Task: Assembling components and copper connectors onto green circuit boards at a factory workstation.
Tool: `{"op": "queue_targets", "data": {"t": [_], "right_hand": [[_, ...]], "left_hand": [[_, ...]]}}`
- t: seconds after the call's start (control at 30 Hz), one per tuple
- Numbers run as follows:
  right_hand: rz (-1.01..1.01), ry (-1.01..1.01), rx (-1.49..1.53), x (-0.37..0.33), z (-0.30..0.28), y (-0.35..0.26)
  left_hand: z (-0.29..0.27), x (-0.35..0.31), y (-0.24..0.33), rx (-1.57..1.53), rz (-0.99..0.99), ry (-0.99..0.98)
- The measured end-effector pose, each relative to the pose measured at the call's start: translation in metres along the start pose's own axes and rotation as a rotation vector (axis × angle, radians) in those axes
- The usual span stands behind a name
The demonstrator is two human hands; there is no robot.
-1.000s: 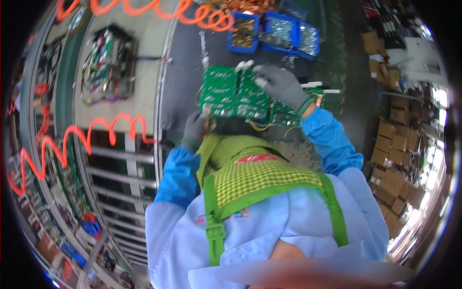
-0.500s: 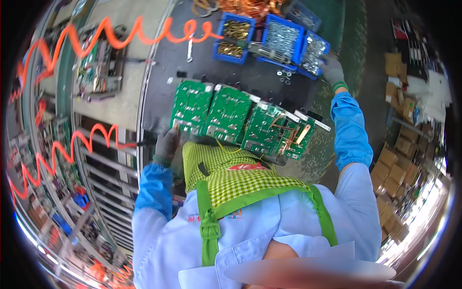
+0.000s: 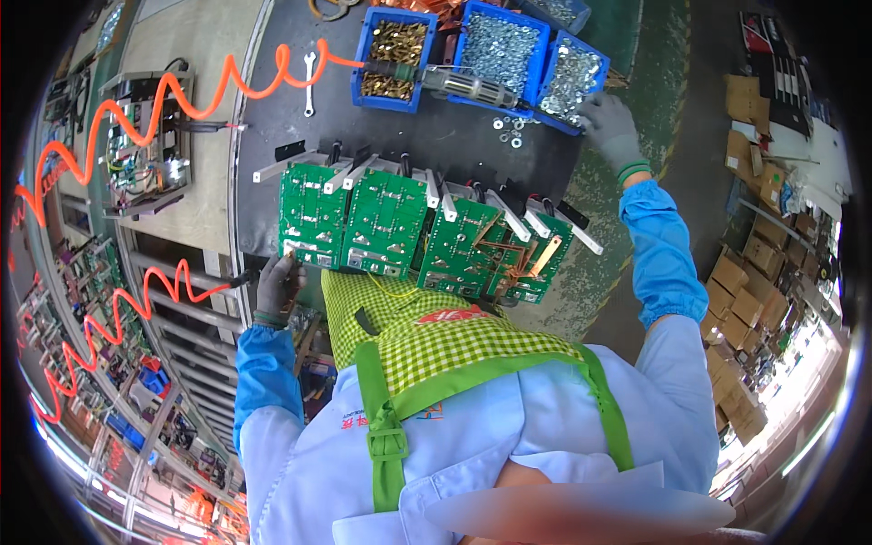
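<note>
My left hand (image 3: 280,286), in a grey glove, is at the lower left corner of the leftmost green circuit board (image 3: 311,209). Its fingers are pinched together there; what they grip, if anything, is too small to make out. Three more boards, a second circuit board (image 3: 386,222) among them, stand in a row to the right. Thin copper strips (image 3: 522,250) lie across the two rightmost ones. At the far right my right hand (image 3: 613,127), also gloved, reaches over the rim of a blue bin of small silvery hardware (image 3: 572,80), fingers bent and apart.
A blue bin of brass-coloured fasteners (image 3: 391,59) and a blue bin of silvery hardware (image 3: 500,54) stand at the back. A power screwdriver (image 3: 472,88) on a coiled orange hose (image 3: 168,91) lies across them. Loose washers (image 3: 510,132) and a wrench (image 3: 310,84) lie on the dark tabletop (image 3: 259,136).
The view has shifted, so bench, boards and bins appear farther left. My left hand stays by the board corner, and my right hand stays at the right-hand bin.
</note>
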State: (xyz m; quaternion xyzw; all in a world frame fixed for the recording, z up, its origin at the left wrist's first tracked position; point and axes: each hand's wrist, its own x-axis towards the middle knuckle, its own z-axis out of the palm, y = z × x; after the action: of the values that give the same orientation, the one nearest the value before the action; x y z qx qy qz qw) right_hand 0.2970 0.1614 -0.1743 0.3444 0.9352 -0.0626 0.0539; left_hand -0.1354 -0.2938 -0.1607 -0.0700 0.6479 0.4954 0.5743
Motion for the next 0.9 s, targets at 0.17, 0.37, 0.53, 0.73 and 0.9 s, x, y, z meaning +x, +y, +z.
{"op": "queue_targets", "data": {"t": [0.17, 0.37, 0.53, 0.73, 0.9], "right_hand": [[-0.227, -0.112, -0.078, 0.011, 0.000, 0.008], [-0.315, -0.225, -0.047, 0.023, -0.007, 0.007], [-0.365, -0.231, -0.105, 0.027, -0.006, -0.001], [-0.359, -0.172, -0.119, 0.018, -0.001, -0.001], [-0.278, -0.165, -0.160, 0.021, 0.005, -0.008]], "left_hand": [[-0.003, 0.003, 0.003, 0.027, -0.032, -0.027], [-0.001, 0.002, 0.004, 0.039, -0.023, 0.012], [-0.005, -0.001, 0.009, 0.037, -0.025, -0.011], [0.001, 0.004, 0.004, 0.025, -0.030, 0.020], [-0.001, 0.002, 0.002, -0.022, -0.006, -0.020]]}}
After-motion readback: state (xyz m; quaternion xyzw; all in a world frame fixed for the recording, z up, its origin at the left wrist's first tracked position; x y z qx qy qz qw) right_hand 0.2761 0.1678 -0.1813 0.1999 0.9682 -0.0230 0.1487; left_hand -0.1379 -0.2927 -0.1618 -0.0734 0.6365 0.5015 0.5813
